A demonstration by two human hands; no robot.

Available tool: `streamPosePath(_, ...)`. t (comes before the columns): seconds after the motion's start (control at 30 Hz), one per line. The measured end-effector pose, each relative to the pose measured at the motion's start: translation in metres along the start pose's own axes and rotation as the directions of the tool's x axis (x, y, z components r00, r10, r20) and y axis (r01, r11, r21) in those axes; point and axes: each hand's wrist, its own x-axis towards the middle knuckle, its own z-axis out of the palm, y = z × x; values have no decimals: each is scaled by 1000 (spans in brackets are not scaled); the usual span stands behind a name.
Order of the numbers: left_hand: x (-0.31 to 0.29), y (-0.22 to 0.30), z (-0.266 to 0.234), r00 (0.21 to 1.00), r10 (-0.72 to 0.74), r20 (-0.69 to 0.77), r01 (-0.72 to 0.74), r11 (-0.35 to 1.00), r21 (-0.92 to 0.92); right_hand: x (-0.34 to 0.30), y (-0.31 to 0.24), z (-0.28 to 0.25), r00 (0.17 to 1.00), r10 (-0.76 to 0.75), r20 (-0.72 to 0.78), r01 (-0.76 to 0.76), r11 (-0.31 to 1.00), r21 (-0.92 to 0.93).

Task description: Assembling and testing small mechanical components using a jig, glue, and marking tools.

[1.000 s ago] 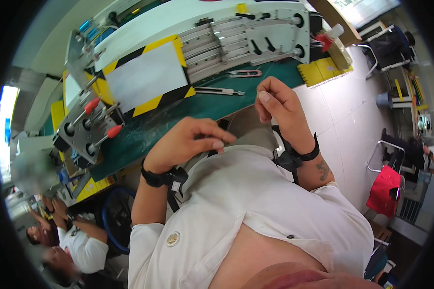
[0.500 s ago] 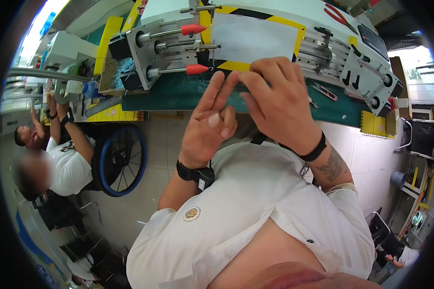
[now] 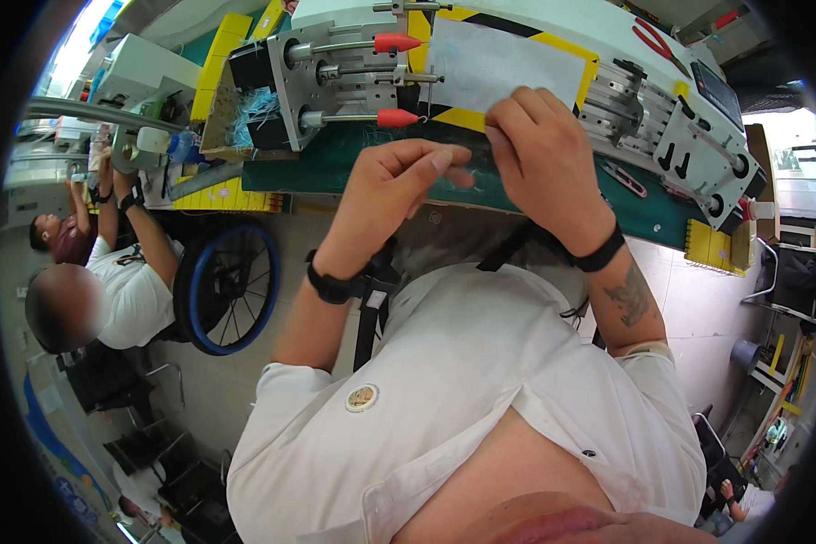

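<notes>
My left hand point(image 3: 385, 195) is raised over the near table edge, thumb and forefinger pressed together, the other fingers curled. To its right my right hand point(image 3: 546, 168) hangs higher with thumb and fingers brought together. The hands are apart; whatever they pinch, if anything, is too fine to make out. Just beyond my left hand is a metal machine end point(image 3: 301, 86) with rods tipped by a lower red cone point(image 3: 397, 118) and an upper red cone point(image 3: 397, 43), the lower one bearing a small hook. My right hand overlaps the near edge of a white panel point(image 3: 508, 68) framed in yellow-black tape.
Right on the green mat point(image 3: 335, 172) lie pink-handled snips point(image 3: 624, 179), beside a second metal end plate point(image 3: 705, 172). Red-handled pliers point(image 3: 655, 41) lie farther back. Blue thread scraps point(image 3: 256, 113) fill a box at left. Another person point(image 3: 131, 290) sits by a wheelchair wheel point(image 3: 227, 286).
My hands have drawn apart. The left hand's two extended fingers have folded into a pinch, and the right hand has shifted right. The view has moved slightly.
</notes>
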Motion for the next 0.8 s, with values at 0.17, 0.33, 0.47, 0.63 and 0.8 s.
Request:
streamPosePath(0.17,15,47,-19,731,674,106,-430,335,839,-23,-5,-9,998,62,18,-63,994,84)
streamPosePath(0.33,36,60,-31,758,510,407,-478,8,879,-22,-9,2,999,42,30,-46,983,176)
streamPosePath(0.47,37,61,-32,767,457,450,-484,-49,874,-18,-12,9,998,33,45,-42,972,232)
streamPosePath(0.63,34,22,-21,617,715,329,-506,40,862,-13,-15,18,998,51,24,-56,954,296)
streamPosePath(0.8,16,-36,1,464,872,155,-457,86,885,-8,-12,27,1000,-5,21,-6,870,492)
